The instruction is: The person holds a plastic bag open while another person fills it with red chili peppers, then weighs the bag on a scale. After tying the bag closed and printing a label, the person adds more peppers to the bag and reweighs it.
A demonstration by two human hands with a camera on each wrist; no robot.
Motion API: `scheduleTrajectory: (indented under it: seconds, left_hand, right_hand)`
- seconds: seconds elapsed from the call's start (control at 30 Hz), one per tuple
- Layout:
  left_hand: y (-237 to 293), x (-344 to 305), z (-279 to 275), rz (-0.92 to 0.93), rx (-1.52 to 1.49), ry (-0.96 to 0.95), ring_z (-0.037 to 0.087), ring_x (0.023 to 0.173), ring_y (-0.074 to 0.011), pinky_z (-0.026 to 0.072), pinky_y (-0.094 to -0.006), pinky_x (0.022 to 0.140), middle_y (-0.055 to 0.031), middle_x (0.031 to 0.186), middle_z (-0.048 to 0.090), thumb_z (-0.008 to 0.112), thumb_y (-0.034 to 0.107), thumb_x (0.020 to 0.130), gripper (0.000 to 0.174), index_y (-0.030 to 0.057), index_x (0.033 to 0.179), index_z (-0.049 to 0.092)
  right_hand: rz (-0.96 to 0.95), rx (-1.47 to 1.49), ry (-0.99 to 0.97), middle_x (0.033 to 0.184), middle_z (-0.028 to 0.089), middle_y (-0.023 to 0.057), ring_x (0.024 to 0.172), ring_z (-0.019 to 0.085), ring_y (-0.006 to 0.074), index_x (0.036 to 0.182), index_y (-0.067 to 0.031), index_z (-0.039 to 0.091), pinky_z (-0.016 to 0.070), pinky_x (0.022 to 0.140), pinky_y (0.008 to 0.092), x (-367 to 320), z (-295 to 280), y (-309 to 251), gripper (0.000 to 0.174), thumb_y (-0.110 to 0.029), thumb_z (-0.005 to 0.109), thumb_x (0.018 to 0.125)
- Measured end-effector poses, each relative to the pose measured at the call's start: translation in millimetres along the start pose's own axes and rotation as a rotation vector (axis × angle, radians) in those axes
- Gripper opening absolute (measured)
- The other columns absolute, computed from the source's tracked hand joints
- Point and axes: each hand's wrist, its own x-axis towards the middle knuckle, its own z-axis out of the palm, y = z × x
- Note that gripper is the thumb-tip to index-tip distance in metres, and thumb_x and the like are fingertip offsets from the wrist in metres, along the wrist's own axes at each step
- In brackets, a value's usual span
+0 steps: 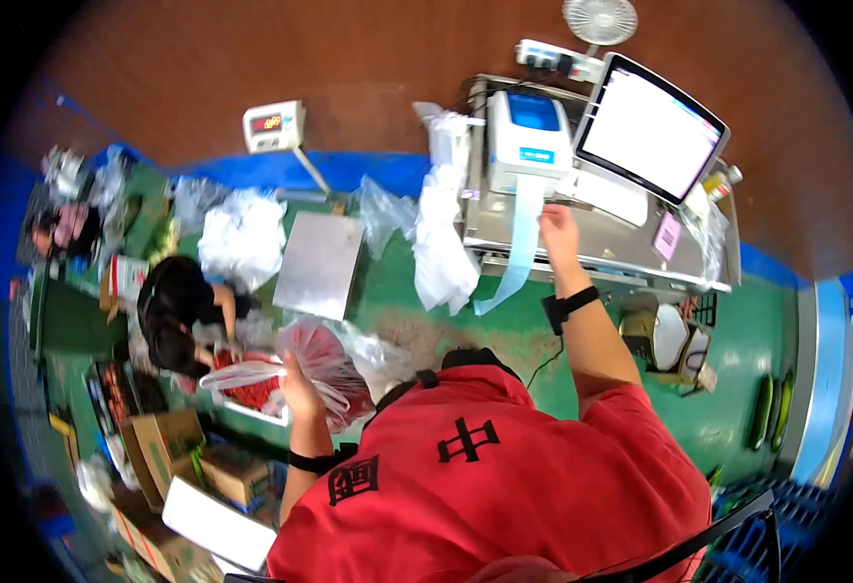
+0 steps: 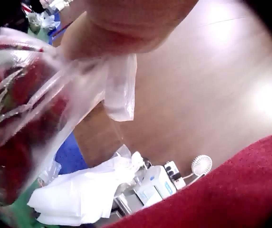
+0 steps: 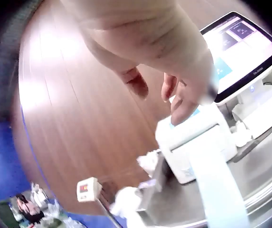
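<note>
My left hand [image 1: 300, 391] grips the gathered neck of a clear plastic bag [image 2: 86, 78]. Dark red contents with some green [image 2: 19, 123] show through the plastic. My right hand [image 3: 150, 42] is over the table in front of a white label printer [image 3: 200, 142], its fingers loosely bent and no held thing showing between thumb and fingers. From the printer's slot a long pale blue label strip [image 1: 521, 248] hangs down past the table edge, just left of this hand in the head view. A lit touch screen [image 1: 652, 131] stands to the right of the printer.
A scale platform [image 1: 320, 264] with a red-digit display [image 1: 273, 126] stands left of the metal table [image 1: 485, 228]. White bags [image 1: 441, 243] hang at the table's side. Another person [image 1: 179, 311] bends over a container of red produce [image 1: 252, 394]. Cardboard boxes [image 1: 169, 437] stand at lower left.
</note>
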Motion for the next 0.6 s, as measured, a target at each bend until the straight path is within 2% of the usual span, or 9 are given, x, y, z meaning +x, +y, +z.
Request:
scheduleTrajectory:
  seconds: [0.1,0.13,0.2,0.23,0.27,0.33,0.43,0.53,0.6]
  left_hand:
    - [6.4,-12.2,-3.4,0.056,-0.061,0.166,0.05,0.081,-0.0162,0.04,-0.0293,0.073,-0.0085,0.09,0.055,0.046,0.034,0.085,0.042,-0.0059,0.097,0.053]
    - [4.5,-15.2,-8.6,0.001,-0.009,0.324,0.051,0.079,-0.0165,0.0408,-0.0295,0.071,-0.0087,0.09,0.055,0.047,0.034,0.085,0.042,-0.0057,0.096,0.053]
    - [-4.0,-20.4,-22.1,0.064,-0.108,0.312,0.051,0.08,-0.0151,0.0404,-0.0285,0.073,-0.0087,0.091,0.055,0.047,0.035,0.084,0.044,-0.0066,0.099,0.052]
    - [3.1,-31.6,-19.9,0.029,-0.052,0.335,0.051,0.079,-0.0147,0.0412,-0.0283,0.071,-0.0081,0.09,0.056,0.047,0.033,0.085,0.041,-0.0059,0.097,0.052]
    - [7.3,-39.6,-13.2,-0.013,-0.217,0.331,0.052,0.077,-0.015,0.0418,-0.0278,0.069,-0.0078,0.088,0.056,0.047,0.033,0.085,0.039,-0.0043,0.096,0.053]
    - [8.0,-52.2,-3.8,-0.021,-0.227,0.379,0.053,0.076,-0.016,0.0425,-0.0282,0.067,-0.0078,0.088,0.056,0.046,0.032,0.085,0.038,-0.0034,0.096,0.053]
    - [13.2,-61.9,11.6,-0.076,-0.235,0.389,0.054,0.077,-0.0175,0.0434,-0.0295,0.068,-0.0083,0.088,0.056,0.046,0.032,0.085,0.038,-0.0034,0.097,0.053]
    - [11.4,-63.5,18.3,-0.111,-0.357,0.345,0.055,0.078,-0.0187,0.0443,-0.0302,0.069,-0.0085,0.089,0.057,0.047,0.032,0.085,0.039,-0.0038,0.098,0.052]
    - [11.1,-65.9,22.7,-0.106,-0.377,0.306,0.055,0.079,-0.0194,0.0448,-0.0304,0.069,-0.0089,0.09,0.057,0.047,0.033,0.085,0.04,-0.0039,0.099,0.052]
  right_hand:
    - [0.022,-0.136,0.108,0.097,0.052,0.0146,0.087,0.051,0.0202,0.104,0.0001,0.045,0.0422,0.075,0.0301,29.5,-8.5,25.2,0.04,-0.012,0.061,0.07]
    - [0.041,-0.2,0.135,0.101,0.05,0.0168,0.091,0.05,0.0222,0.107,0.0012,0.043,0.0411,0.079,0.0312,41.4,-10.8,36.1,0.044,-0.012,0.062,0.07]
    - [0.124,-0.199,0.077,0.105,0.048,0.0187,0.096,0.048,0.0246,0.11,0.0031,0.04,0.0392,0.082,0.0328,64.7,-10.1,57.7,0.05,-0.015,0.063,0.069]
    - [0.171,-0.189,0.072,0.106,0.048,0.0188,0.096,0.048,0.0246,0.11,0.0031,0.04,0.0393,0.082,0.0329,69.6,-10.2,56.5,0.05,-0.016,0.062,0.07]
    - [0.214,-0.177,0.074,0.106,0.048,0.0188,0.096,0.048,0.0245,0.111,0.0031,0.04,0.0394,0.082,0.0331,75.8,-10.7,58.7,0.05,-0.017,0.062,0.07]
    - [0.23,-0.132,0.099,0.1,0.051,0.0157,0.091,0.05,0.0221,0.107,0.0019,0.042,0.0408,0.079,0.0311,84.5,-13.1,79.0,0.043,-0.017,0.059,0.072]
    - [0.482,0.299,-0.127,0.08,0.053,0.0055,0.075,0.052,0.0144,0.094,-0.003,0.048,0.0418,0.065,0.0267,82.5,-14.7,91.5,0.025,-0.013,0.057,0.073]
    - [0.619,0.4,-0.279,0.079,0.055,0.0039,0.07,0.051,0.0135,0.093,-0.0037,0.051,0.0414,0.064,0.0271,52.4,-19.4,89.2,0.023,-0.012,0.057,0.072]
    - [0.555,0.194,-0.349,0.075,0.056,0.0023,0.067,0.051,0.0134,0.09,-0.0039,0.055,0.0418,0.064,0.0267,23.5,-27.9,101.5,0.02,-0.01,0.058,0.071]
